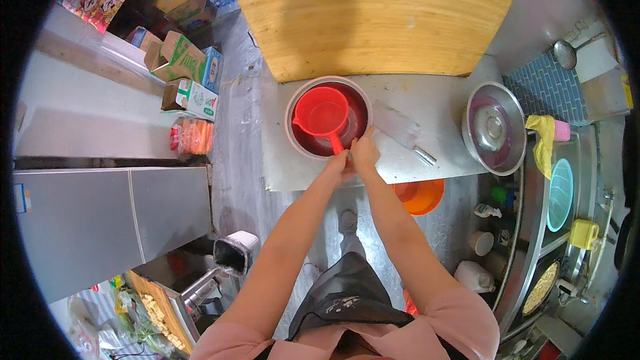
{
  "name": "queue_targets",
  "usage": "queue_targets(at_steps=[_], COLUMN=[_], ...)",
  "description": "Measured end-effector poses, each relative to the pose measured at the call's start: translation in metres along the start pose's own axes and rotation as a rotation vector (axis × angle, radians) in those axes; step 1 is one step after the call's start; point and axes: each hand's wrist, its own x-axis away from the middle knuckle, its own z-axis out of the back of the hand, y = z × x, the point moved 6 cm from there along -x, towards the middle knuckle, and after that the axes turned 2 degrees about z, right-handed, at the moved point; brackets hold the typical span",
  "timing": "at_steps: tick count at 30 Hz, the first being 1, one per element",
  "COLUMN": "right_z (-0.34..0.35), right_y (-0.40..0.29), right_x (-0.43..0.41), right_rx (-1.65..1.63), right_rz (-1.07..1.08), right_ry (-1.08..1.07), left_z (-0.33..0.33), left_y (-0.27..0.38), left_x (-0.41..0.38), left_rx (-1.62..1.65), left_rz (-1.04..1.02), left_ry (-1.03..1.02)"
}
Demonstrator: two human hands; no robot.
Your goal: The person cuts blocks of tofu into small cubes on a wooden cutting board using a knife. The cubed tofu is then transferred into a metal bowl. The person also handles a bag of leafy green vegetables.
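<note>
A red plastic water dipper (321, 111) with a pouring lip is over a round basin (295, 136), which has a pale rim and a dark red inside. My left hand (338, 164) is closed around the dipper's handle at the near rim. Just right of it, my right hand (366, 152) grips the basin's rim, thumb toward the inside and a finger along the outer wall. A cleaver (397, 122) with a metal handle lies flat on the steel table (285, 175), right of the basin. Whether the dipper rests on the basin is unclear.
A large wooden board (410, 20) stands behind the basin. A steel bowl (492, 127) sits at the table's right end. Below the front edge is an orange basin (422, 197). The sink (575, 155) is at right, holding a turquoise strainer (560, 195). Cartons (182, 60) line the left.
</note>
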Motion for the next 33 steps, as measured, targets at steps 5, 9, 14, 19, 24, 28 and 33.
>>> queue_targets(at_steps=[5, 9, 14, 19, 24, 28, 33], right_z=[0.029, 0.066, 0.152, 0.192, 0.236, 0.225, 0.078], right_y=[-0.010, -0.061, -0.141, -0.146, -0.115, -0.092, -0.052], right_x=[-0.029, -0.039, 0.012, 0.008, 0.005, 0.037, 0.159], right_rx=[-0.046, -0.129, 0.267, 0.349, 0.266, -0.461, -0.829], right_rz=[0.243, 0.689, 0.961, 1.138, 0.908, 0.603, 0.642], right_ry=[0.126, 0.335, 0.383, 0.500, 0.666, 0.450, -0.300], left_z=[0.044, 0.065, 0.086, 0.085, 0.054, 0.127, 0.172], left_y=[0.033, 0.066, 0.067, 0.031, 0.026, -0.021, -0.108], left_x=[0.054, 0.157, 0.189, 0.089, 0.082, 0.095, 0.302], left_rx=[-0.171, -0.248, -0.339, -0.508, -0.398, -0.653, 0.434], left_rz=[-0.041, -0.297, -0.400, -0.336, -0.320, -0.414, -0.361], left_ry=[0.011, 0.077, 0.188, 0.253, 0.282, 0.159, -0.177])
